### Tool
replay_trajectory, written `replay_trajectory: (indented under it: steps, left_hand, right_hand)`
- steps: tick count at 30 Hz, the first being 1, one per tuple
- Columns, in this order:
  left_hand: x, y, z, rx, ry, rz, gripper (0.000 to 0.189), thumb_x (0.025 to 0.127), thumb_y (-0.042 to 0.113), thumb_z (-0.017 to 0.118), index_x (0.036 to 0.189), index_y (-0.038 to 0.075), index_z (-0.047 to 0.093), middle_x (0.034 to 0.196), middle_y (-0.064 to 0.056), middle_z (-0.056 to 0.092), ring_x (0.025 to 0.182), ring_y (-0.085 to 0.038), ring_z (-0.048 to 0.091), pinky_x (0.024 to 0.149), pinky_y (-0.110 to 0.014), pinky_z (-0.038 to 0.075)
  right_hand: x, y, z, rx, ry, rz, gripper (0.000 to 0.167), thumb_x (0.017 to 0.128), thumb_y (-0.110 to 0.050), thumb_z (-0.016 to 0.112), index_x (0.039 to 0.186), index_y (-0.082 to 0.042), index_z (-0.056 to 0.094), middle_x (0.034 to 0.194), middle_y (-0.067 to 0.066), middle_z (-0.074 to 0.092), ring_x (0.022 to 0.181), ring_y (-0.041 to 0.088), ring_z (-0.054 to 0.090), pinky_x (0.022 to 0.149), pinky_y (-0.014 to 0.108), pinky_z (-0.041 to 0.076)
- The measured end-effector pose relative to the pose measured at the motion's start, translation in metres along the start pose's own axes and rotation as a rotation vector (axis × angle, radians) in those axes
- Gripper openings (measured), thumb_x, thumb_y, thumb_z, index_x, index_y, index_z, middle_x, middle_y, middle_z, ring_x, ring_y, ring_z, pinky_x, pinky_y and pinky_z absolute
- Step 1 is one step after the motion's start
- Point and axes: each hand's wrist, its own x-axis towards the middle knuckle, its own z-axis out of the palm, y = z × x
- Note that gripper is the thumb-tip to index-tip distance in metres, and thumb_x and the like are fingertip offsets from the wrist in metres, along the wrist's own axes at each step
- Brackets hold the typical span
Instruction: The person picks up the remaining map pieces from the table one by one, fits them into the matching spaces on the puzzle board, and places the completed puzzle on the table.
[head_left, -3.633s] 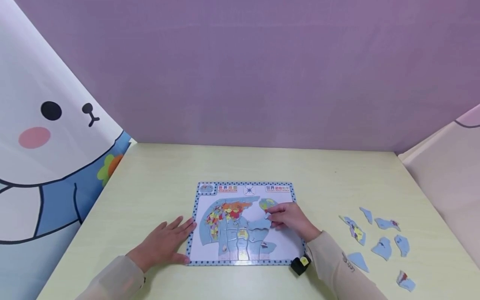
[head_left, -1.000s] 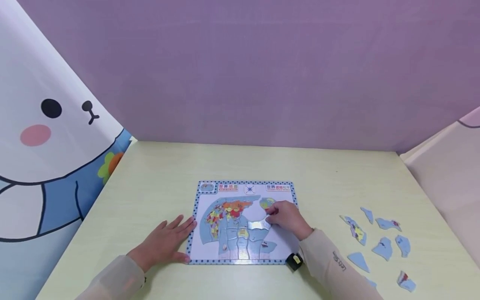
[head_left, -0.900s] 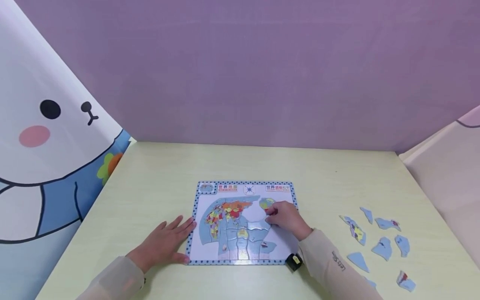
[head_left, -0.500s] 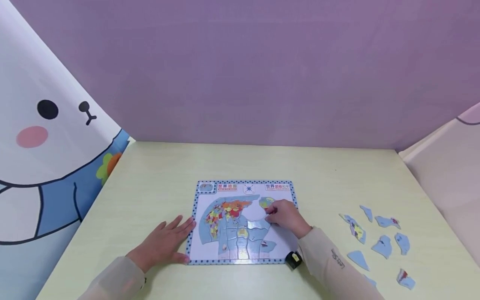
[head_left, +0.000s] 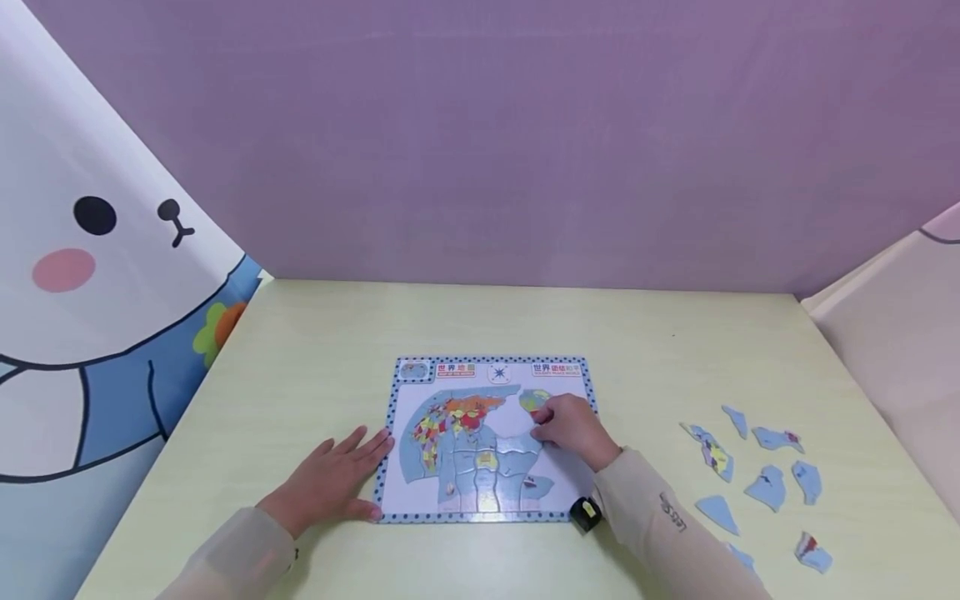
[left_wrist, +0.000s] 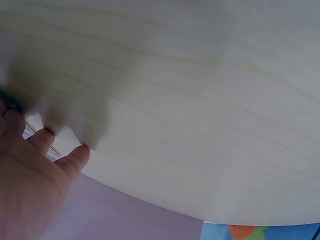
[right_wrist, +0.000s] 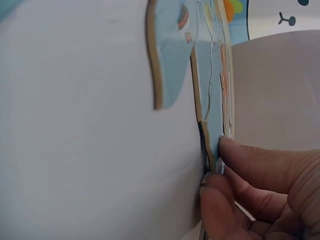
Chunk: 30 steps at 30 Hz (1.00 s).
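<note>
A world-map jigsaw board (head_left: 408,500) with a dotted blue border lies flat, partly covered with joined map pieces. My right hand (head_left: 576,429) is over its right side and pinches the edge of a pale blue puzzle piece (head_left: 517,442). In the right wrist view, thumb and fingers hold the end of this puzzle piece (right_wrist: 213,142), which lies against its neighbours in the map. White board shows above the piece. My left hand (head_left: 326,479) rests beside the board's left edge with its fingers spread, fingertips at the border; the left wrist view shows part of that hand (left_wrist: 30,175).
Several loose puzzle pieces (head_left: 767,487) lie on the pale wooden table (head_left: 330,333) to the right of my right arm. One loose piece is partly hidden by the sleeve (head_left: 660,525). A small black device (head_left: 586,514) sits at my right wrist. A purple cloth (head_left: 525,167) hangs behind the table.
Since the oldest frame, the pale blue piece has settled flatter into line with its neighbours and my right hand has shifted slightly left. Over the last second both hands stay nearly still.
</note>
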Motion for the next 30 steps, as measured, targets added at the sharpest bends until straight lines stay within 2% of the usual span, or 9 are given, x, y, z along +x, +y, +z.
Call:
replay_trajectory:
  steps: [5,12,17,24,30]
  left_hand:
    - [-0.001,-0.001,0.002,0.01,0.006,-0.003,0.094,0.075,0.057,0.071,0.147,0.008,0.037,0.153,-0.007,0.034,0.141,-0.04,0.022,0.105,-0.064,0.024]
    - [-0.002,0.0,0.001,-0.026,-0.003,-0.009,0.094,0.075,0.056,0.072,0.148,0.009,0.036,0.153,-0.007,0.033,0.142,-0.039,0.02,0.106,-0.065,0.022]
    - [0.002,0.001,0.0,0.004,-0.012,-0.024,0.092,0.076,0.054,0.072,0.148,0.011,0.035,0.154,-0.004,0.032,0.142,-0.038,0.019,0.107,-0.064,0.022]
    - [0.006,0.002,-0.003,-0.023,-0.015,-0.026,0.093,0.075,0.054,0.073,0.149,0.012,0.035,0.154,-0.004,0.032,0.142,-0.038,0.019,0.107,-0.065,0.021]
    - [0.002,0.0,-0.002,-0.026,-0.025,-0.032,0.094,0.074,0.054,0.074,0.148,0.011,0.036,0.153,-0.004,0.033,0.142,-0.039,0.02,0.105,-0.066,0.022]
  right_hand:
    - [0.001,-0.002,0.001,-0.011,-0.006,0.021,0.009,0.079,-0.005,0.076,0.086,-0.002,0.07,0.085,0.005,0.066,0.071,0.015,0.058,0.061,0.024,0.05]
    - [0.001,-0.003,0.001,-0.023,-0.001,0.031,0.01,0.078,-0.005,0.077,0.083,-0.003,0.068,0.083,0.004,0.063,0.071,0.016,0.057,0.06,0.024,0.049]
    - [0.001,-0.003,-0.002,-0.027,-0.006,0.044,0.011,0.079,-0.006,0.076,0.083,-0.004,0.066,0.083,0.004,0.063,0.072,0.016,0.057,0.06,0.024,0.048]
    - [-0.004,0.002,-0.012,-0.006,-0.032,0.03,0.012,0.081,-0.007,0.075,0.089,-0.004,0.068,0.089,0.005,0.065,0.075,0.015,0.058,0.064,0.025,0.05]
    - [-0.015,0.01,-0.026,-0.036,-0.016,0.02,0.02,0.079,-0.004,0.075,0.098,-0.001,0.068,0.091,0.008,0.064,0.077,0.017,0.059,0.067,0.029,0.052]
